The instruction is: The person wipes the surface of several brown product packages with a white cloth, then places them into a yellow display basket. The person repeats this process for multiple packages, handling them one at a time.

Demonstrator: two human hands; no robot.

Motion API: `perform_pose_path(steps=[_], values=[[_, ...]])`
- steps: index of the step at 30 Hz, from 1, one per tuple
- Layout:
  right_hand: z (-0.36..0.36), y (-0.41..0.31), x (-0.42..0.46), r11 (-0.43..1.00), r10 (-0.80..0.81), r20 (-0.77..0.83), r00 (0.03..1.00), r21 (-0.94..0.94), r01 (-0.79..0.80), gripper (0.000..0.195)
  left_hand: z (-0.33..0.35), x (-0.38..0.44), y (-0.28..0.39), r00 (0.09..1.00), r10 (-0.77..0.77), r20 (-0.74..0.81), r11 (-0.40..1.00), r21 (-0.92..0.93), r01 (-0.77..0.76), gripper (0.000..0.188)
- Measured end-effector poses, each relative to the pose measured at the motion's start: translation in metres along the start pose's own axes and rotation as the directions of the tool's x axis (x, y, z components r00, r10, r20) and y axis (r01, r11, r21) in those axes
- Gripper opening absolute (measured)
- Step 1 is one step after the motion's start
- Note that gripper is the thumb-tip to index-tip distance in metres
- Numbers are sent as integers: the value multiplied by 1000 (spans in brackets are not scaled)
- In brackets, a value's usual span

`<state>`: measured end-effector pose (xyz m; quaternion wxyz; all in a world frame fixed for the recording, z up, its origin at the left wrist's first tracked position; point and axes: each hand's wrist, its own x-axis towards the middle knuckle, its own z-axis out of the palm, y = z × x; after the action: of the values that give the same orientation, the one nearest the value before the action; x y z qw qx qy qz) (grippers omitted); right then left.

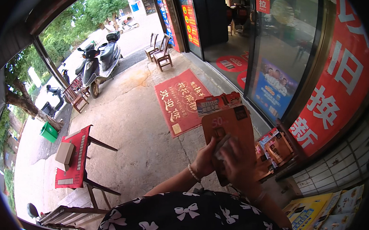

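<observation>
My left hand (204,161), with a beaded bracelet at the wrist, grips the lower left edge of a flat brown packet (235,125) in front of my body. Its thumb lies over the packet's face, which bears printing. My right hand (237,166) is blurred over the lower middle of the same packet. Something pale shows at its fingers, too smeared to name. Beyond the packet's top edge is a red-and-blue printed piece (219,104); whether it is held with the packet, I cannot tell. To the right, similar brown packets (276,148) lie on a dark wooden support.
A red doormat (182,103) lies before a glass door (281,57). At left stands a red-topped table (80,159) bearing a cardboard box (64,155). Wooden chairs (163,55) and a scooter (100,61) stand farther off. Yellow printed bags (309,213) are at lower right.
</observation>
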<state>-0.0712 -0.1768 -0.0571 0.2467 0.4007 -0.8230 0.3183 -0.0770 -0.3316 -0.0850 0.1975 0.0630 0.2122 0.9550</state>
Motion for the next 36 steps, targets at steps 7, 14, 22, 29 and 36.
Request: perform_pose_path(steps=[7,14,22,29,36], values=[[-4,57,29,960,278,-266,923,114,-257,34,-1,-11,-16,988,-128,-85,978,155,140,54],[8,8,34,991,132,-164,978,19,-131,38,-4,-2,9,989,-94,115,985,155,75,65],[4,26,37,981,167,-200,965,131,-142,35,-9,-14,14,997,-77,-16,982,172,79,45],[10,-3,67,989,148,-221,964,61,-138,32,-13,-11,9,997,-76,28,901,431,56,39],[21,-23,60,978,99,-72,992,190,-83,31,-31,-20,37,994,-50,99,978,205,29,45]])
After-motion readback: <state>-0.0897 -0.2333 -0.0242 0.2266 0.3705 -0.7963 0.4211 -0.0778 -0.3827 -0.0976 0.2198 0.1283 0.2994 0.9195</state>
